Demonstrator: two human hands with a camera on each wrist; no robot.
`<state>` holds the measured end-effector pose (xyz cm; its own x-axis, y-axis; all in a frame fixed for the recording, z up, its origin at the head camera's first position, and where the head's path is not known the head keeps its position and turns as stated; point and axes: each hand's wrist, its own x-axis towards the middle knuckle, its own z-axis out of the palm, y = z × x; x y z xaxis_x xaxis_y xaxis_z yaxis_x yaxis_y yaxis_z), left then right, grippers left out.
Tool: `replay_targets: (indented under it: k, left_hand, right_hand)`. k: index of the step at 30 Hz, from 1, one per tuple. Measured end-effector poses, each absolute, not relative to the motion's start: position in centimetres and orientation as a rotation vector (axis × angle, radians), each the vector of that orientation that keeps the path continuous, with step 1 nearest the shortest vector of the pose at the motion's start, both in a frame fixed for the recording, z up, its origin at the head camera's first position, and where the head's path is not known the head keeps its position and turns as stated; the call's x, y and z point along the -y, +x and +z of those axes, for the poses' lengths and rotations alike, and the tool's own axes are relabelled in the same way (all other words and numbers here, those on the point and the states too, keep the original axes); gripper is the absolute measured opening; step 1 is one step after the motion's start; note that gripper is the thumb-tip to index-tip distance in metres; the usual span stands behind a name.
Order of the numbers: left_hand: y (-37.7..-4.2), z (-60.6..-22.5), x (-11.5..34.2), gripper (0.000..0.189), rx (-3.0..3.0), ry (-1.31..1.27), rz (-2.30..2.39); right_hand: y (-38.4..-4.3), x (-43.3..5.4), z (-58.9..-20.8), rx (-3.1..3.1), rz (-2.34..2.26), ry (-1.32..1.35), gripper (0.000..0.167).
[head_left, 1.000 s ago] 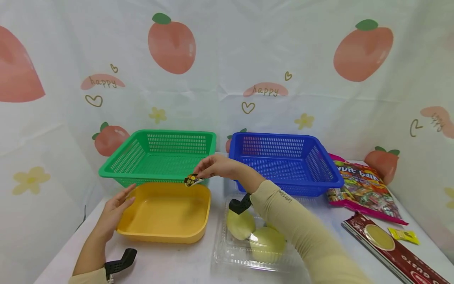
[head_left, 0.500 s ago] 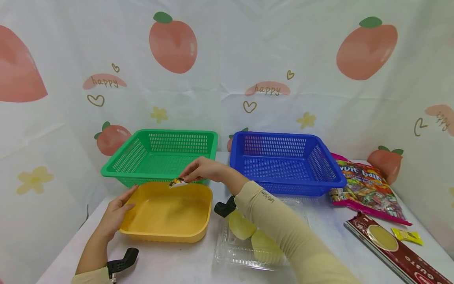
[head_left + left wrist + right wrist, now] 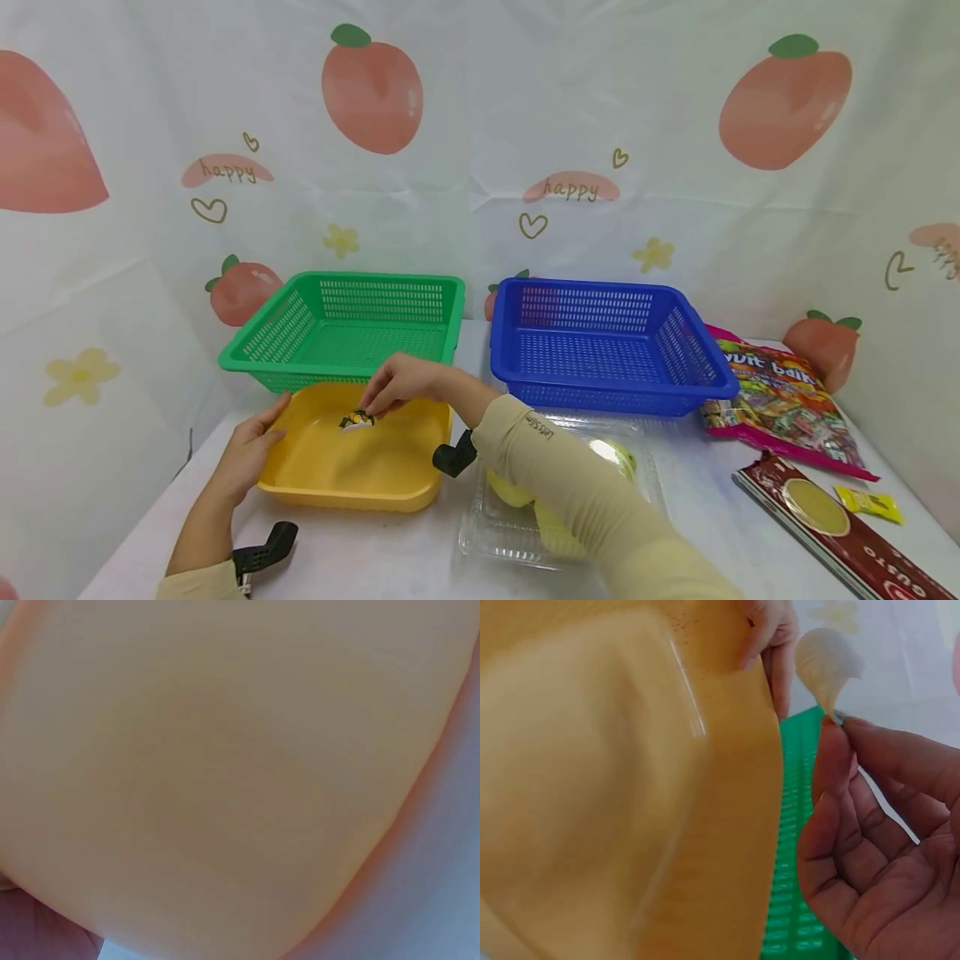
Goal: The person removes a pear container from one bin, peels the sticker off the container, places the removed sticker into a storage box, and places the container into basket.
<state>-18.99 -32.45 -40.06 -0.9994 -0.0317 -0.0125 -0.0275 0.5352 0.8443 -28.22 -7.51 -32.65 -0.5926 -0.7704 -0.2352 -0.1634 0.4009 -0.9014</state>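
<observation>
Pinching a small, pale-backed black-and-yellow wrapper (image 3: pixel 356 419) between thumb and fingertip of the right grip (image 3: pixel 405 382), just over a smooth, round-cornered yellow tub (image 3: pixel 345 467). Holding its rim with the left grip (image 3: pixel 250 442). Close behind, a slotted green plastic basket (image 3: pixel 360 342); to its right, a blue basket (image 3: pixel 585 350). Under the right sleeve (image 3: pixel 570 500), partly hidden, a clear plastic box (image 3: pixel 487 533) of pale-yellow lumps (image 3: pixel 555 533). Farther right on the white table (image 3: pixel 697 492), a glossy bag (image 3: pixel 787 400), a flat brown packet (image 3: pixel 836 529) and a little yellow packet (image 3: pixel 868 503)
</observation>
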Motion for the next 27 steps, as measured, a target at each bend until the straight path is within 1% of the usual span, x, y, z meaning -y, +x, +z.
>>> replay_targets:
  k: [7, 22, 27]
  left_hand:
    - [-18.97, -39.95, 32.24, 0.048, 2.749, 0.032, -1.423]
    - [-19.21, -39.92, 32.28, 0.048, 2.723, 0.011, -1.412]
    - [-19.25, -40.00, 32.30, 0.048, 2.720, 0.007, -1.414]
  right_hand:
    - [-27.85, 8.25, -33.02, -2.040, -1.123, -0.813, 0.011]
    - [-27.50, 8.52, -33.46, -2.090, -1.093, -0.771, 0.011]
    - [-27.40, 8.63, -33.41, -2.121, -1.023, -0.802, 0.011]
